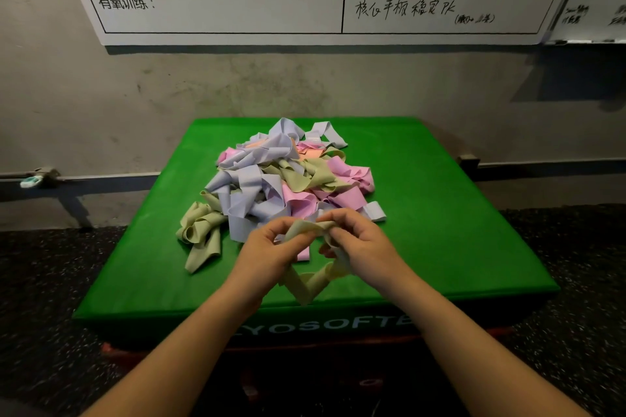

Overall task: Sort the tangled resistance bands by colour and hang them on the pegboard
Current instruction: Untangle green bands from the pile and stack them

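I see my left hand (271, 247) and right hand (359, 244) side by side at six o'clock of the tangled pile of resistance bands (281, 186), fingers of both curled and pinching one olive-green band (306, 281), whose loop hangs down between my wrists. The pile, lavender, pink and olive, sits on a green plyo box (440, 230). A whiteboard (220, 3) hangs on the wall at twelve o'clock.

Matt rubbery bands (271, 179), glossy green pad (440, 230)

Both forearms are bare to the frame edge, left grip (271, 247) and right grip (359, 244) ungloved, without rings.
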The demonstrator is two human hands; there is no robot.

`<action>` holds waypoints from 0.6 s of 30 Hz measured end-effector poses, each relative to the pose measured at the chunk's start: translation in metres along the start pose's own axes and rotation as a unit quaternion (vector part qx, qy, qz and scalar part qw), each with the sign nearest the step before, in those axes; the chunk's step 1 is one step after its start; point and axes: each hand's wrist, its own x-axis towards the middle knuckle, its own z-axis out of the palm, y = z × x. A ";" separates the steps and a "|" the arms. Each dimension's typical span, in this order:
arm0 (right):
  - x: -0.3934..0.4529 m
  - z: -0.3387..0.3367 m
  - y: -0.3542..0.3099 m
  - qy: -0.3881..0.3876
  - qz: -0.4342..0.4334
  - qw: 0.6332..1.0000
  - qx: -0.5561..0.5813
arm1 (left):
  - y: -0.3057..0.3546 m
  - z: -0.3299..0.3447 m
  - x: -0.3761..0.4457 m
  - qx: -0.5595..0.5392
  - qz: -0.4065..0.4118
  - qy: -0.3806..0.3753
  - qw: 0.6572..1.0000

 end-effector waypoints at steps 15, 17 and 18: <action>-0.014 -0.040 -0.002 -0.046 0.094 0.994 0.027 | -0.003 -0.006 -0.001 0.019 -0.023 -0.103 0.994; -0.014 -0.045 0.002 -0.031 0.102 0.992 0.059 | -0.008 -0.010 0.000 0.027 -0.008 -0.147 0.989; -0.015 -0.048 0.004 -0.025 0.108 0.991 0.076 | -0.010 -0.012 0.000 0.037 0.003 -0.175 0.984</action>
